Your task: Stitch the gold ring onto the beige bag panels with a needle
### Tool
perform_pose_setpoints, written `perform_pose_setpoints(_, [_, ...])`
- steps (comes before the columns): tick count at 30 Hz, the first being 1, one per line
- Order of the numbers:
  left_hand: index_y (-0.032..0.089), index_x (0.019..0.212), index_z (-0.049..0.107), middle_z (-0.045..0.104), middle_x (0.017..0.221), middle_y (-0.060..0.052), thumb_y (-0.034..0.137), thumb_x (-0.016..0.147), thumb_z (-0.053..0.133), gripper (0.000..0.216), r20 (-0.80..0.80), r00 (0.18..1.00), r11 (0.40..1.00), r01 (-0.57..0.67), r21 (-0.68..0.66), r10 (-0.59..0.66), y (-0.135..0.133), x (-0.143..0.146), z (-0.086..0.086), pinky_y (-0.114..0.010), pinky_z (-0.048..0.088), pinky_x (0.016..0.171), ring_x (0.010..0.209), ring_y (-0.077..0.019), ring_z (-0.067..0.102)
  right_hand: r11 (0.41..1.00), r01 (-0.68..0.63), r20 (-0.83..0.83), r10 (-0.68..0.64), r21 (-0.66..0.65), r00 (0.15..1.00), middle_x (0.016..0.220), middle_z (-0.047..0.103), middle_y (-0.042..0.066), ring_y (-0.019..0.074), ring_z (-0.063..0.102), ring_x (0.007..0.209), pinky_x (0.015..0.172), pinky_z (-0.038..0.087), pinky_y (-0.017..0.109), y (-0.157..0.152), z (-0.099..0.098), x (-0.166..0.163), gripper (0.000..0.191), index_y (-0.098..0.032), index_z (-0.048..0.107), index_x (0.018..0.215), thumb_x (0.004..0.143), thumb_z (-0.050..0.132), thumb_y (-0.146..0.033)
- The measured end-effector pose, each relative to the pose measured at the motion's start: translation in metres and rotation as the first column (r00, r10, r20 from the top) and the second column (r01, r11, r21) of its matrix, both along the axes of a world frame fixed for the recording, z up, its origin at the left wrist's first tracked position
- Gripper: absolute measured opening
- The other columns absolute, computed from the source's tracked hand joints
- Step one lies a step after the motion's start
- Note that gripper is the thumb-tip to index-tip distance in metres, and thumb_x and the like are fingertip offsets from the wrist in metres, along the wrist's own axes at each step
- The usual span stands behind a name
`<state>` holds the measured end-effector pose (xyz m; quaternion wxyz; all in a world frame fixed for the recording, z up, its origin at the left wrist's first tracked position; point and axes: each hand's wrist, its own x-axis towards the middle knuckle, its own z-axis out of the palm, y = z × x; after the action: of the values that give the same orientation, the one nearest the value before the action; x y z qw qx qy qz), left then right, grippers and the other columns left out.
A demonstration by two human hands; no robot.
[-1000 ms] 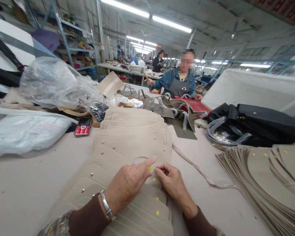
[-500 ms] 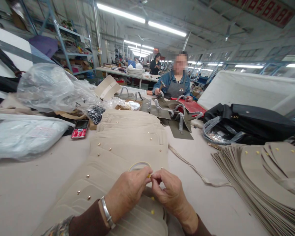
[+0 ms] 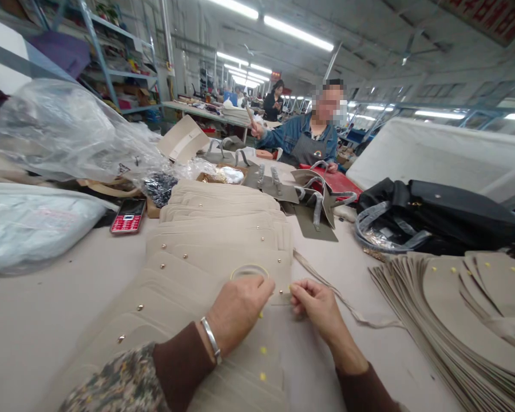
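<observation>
My left hand (image 3: 242, 309) grips a roll of yellow tape (image 3: 249, 268), whose thin ring stands up behind the fingers. Apart from it, to the right, my right hand (image 3: 320, 306) pinches thumb and forefinger together; a tiny yellowish bit, seemingly a piece of tape, shows at the tips. Both hands hover over the near right side of a fanned stack of beige bag panels (image 3: 223, 234). Metal studs (image 3: 140, 308) dot the panels. Small yellow tape pieces (image 3: 263, 349) sit on the nearer ones, partly blurred.
At right lies another fanned stack of panels (image 3: 467, 309) beside a black bag (image 3: 446, 214). A fabric strip (image 3: 339, 294) crosses the table. On the left are a phone (image 3: 129, 216) and plastic-wrapped goods (image 3: 34, 229). Across the table, a co-worker (image 3: 313, 137) raises a hammer-like tool.
My hands were together at the tape and are now apart, the right one further right and slightly up. The co-worker's tool hand has swung up and outward. The view has shifted slightly.
</observation>
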<state>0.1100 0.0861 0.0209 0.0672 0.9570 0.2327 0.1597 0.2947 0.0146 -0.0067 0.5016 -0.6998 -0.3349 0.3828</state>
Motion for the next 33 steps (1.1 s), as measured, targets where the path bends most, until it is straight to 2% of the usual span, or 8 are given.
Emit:
perform_pose_setpoints(4, [0.018,0.089,0.056,0.06,0.084,-0.004,0.011,0.091,0.048,0.011,-0.197,0.98,1.0,0.005,-0.012,-0.007,0.012,0.003,-0.013,-0.029,0.046,0.063,0.078,-0.0208,0.055,0.992,-0.099,0.069,0.105,-0.079,0.992,0.052,0.059,-0.002,0.0069,0.05,0.038,0.039,0.039,0.017,0.001,-0.006,0.007,0.03,-0.014,0.061,0.067,0.073,0.065,-0.043])
perform_pose_setpoints(8, [0.017,0.092,0.057,0.059,0.09,-0.006,0.011,0.091,0.049,0.01,-0.242,0.97,0.999,0.015,-0.044,-0.026,0.013,0.004,-0.015,-0.031,0.049,0.067,0.083,-0.0219,0.054,0.981,-0.102,0.2,0.134,-0.164,0.971,0.051,0.056,-0.004,0.0071,0.048,0.037,0.037,0.037,0.016,0.005,-0.005,-0.001,0.023,-0.015,0.061,0.068,0.075,0.061,-0.037])
perform_pose_setpoints(11, [0.017,0.091,0.057,0.059,0.09,-0.006,0.011,0.089,0.051,0.009,-0.249,0.968,0.998,0.01,-0.061,-0.025,0.012,0.004,-0.013,-0.032,0.049,0.068,0.082,-0.0218,0.053,0.972,-0.106,0.307,0.169,-0.211,0.937,0.049,0.054,-0.004,0.0083,0.048,0.037,0.038,0.038,0.017,0.008,-0.003,-0.004,0.021,-0.016,0.061,0.066,0.076,0.057,-0.033])
perform_pose_setpoints(17, [0.017,0.089,0.057,0.058,0.088,-0.007,0.008,0.089,0.049,0.012,-0.217,0.976,0.998,0.009,-0.065,-0.023,0.011,0.002,-0.012,-0.034,0.049,0.068,0.081,-0.0228,0.053,0.974,-0.142,0.516,0.214,-0.175,0.829,0.05,0.057,-0.002,0.0104,0.049,0.039,0.04,0.036,0.019,0.012,-0.004,-0.004,0.02,-0.017,0.062,0.063,0.078,0.054,-0.028])
perform_pose_setpoints(22, [0.017,0.088,0.056,0.057,0.086,-0.007,0.007,0.088,0.048,0.013,-0.208,0.978,0.998,-0.008,-0.066,-0.006,0.01,-0.001,-0.013,-0.033,0.047,0.065,0.08,-0.0232,0.052,0.986,-0.099,0.56,0.158,-0.135,0.814,0.045,0.056,-0.006,0.0134,0.05,0.039,0.042,0.036,0.022,0.009,-0.006,-0.002,0.015,-0.019,0.064,0.086,0.076,0.06,-0.029])
perform_pose_setpoints(27, [0.017,0.088,0.056,0.058,0.085,-0.007,0.007,0.089,0.046,0.014,-0.19,0.982,0.999,-0.022,-0.036,0.015,0.011,-0.003,-0.014,-0.035,0.046,0.069,0.08,-0.0233,0.052,0.984,-0.117,0.634,0.175,-0.133,0.753,0.062,0.067,0.002,0.0164,0.061,0.057,0.057,0.042,0.025,0.0,-0.007,-0.005,0.02,-0.019,0.065,0.069,0.082,0.057,-0.033])
perform_pose_setpoints(30, [0.018,0.088,0.056,0.058,0.084,-0.006,0.007,0.088,0.047,0.014,-0.183,0.983,0.999,-0.011,-0.041,0.003,0.01,-0.004,-0.015,-0.037,0.045,0.073,0.079,-0.0229,0.052,0.985,-0.125,0.684,0.171,-0.117,0.709,0.069,0.07,0.003,0.0171,0.063,0.063,0.063,0.042,0.026,-0.001,-0.008,-0.009,0.023,-0.019,0.067,0.071,0.085,0.054,-0.033])
perform_pose_setpoints(33, [0.018,0.087,0.055,0.058,0.084,-0.005,0.008,0.089,0.045,0.014,-0.152,0.988,0.996,0.003,-0.085,-0.016,0.01,-0.006,-0.015,-0.035,0.045,0.072,0.077,-0.0218,0.052,0.984,-0.116,0.727,0.18,-0.139,0.663,0.065,0.068,0.001,0.0157,0.061,0.06,0.06,0.04,0.024,0.004,-0.008,-0.012,0.025,-0.02,0.067,0.071,0.087,0.053,-0.032])
